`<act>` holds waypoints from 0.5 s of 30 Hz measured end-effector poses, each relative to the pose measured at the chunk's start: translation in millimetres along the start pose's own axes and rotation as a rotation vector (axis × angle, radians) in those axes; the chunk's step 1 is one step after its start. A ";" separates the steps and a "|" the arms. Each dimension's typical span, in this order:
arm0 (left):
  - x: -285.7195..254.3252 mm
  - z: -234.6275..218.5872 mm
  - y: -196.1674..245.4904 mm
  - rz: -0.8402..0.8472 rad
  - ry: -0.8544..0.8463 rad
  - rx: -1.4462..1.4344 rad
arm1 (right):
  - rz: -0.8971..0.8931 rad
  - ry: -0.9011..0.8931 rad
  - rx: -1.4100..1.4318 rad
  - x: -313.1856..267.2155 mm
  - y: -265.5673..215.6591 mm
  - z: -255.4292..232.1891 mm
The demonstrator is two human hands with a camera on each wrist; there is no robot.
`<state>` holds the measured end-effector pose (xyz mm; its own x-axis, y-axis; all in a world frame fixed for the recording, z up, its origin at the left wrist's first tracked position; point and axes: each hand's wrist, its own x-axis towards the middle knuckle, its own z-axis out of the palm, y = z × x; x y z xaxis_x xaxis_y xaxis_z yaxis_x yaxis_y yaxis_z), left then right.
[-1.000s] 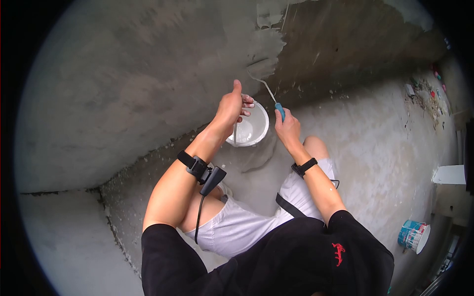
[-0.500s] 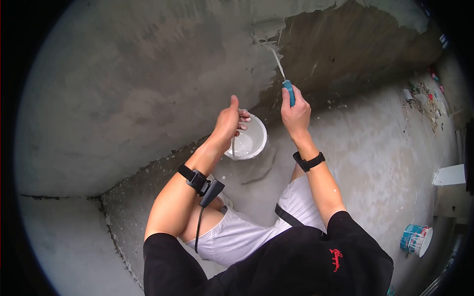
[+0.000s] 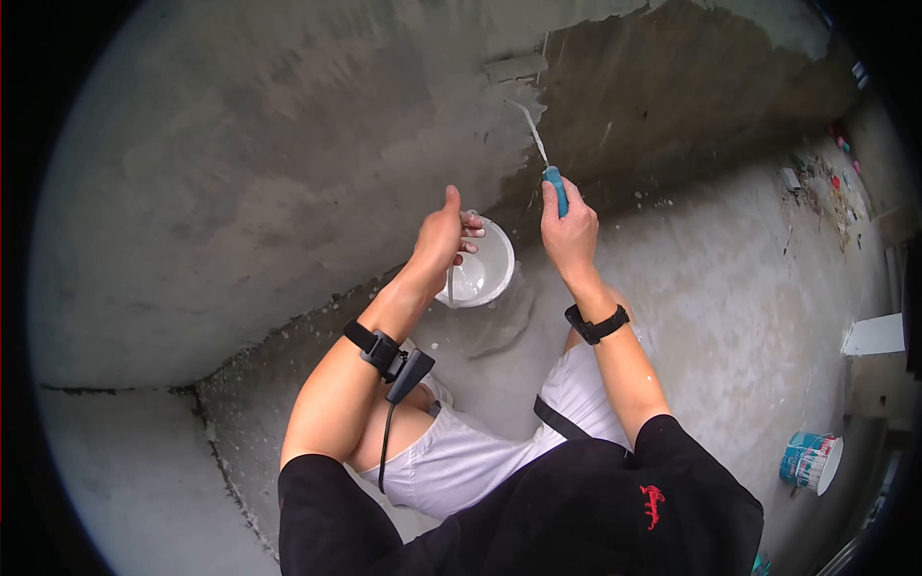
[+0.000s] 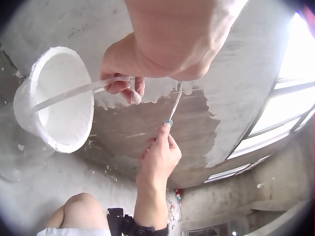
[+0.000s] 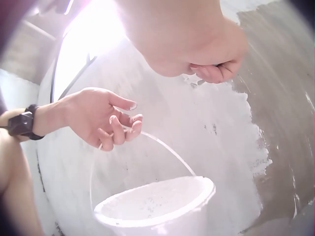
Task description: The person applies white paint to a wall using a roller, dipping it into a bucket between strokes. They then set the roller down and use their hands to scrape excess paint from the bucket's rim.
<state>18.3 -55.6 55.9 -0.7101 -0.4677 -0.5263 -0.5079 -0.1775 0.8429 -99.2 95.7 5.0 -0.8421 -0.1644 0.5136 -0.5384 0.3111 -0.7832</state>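
My left hand [image 3: 440, 235] holds a white bucket [image 3: 503, 274] by its thin bail handle [image 4: 74, 92], which runs over the curled fingers, thumb pointing up. White paint or plaster smears those fingertips, and the pale inside of the bucket looks wet. My right hand [image 3: 570, 235] grips the blue handle [image 3: 554, 188] of a tool that looks like a paint roller. Its bent metal rod [image 3: 536, 136], coated white, reaches up to the wall [image 3: 384, 125]. The tool's head blends into the pale coating near the edge of the darker bare patch [image 3: 653, 96].
A blue and white bucket [image 3: 812, 463] lies tipped on the concrete floor [image 3: 711, 288] at the right. Small debris [image 3: 836, 197] is scattered at the far right. Windows [image 4: 275, 113] are bright in the left wrist view. The person's bent legs [image 3: 480, 422] are just below the hands.
My right hand has swept the tool up along the wall, then slightly back down. The left hand and its bucket have dropped a little in view, the grip unchanged.
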 end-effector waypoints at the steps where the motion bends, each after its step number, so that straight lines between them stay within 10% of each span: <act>1: 1.2 -0.5 0.4 0.002 -0.003 0.001 | 0.002 0.001 0.001 3.9 -3.2 -0.5; 15: 1.6 -2.8 -0.2 -0.030 0.016 0.007 | -0.009 -0.008 -0.060 13.1 -5.7 -11.1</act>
<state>18.6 -58.7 55.2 -0.6863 -0.4762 -0.5498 -0.5328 -0.1854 0.8257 -106.8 102.1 20.1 -0.8375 -0.1747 0.5178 -0.5434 0.3655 -0.7557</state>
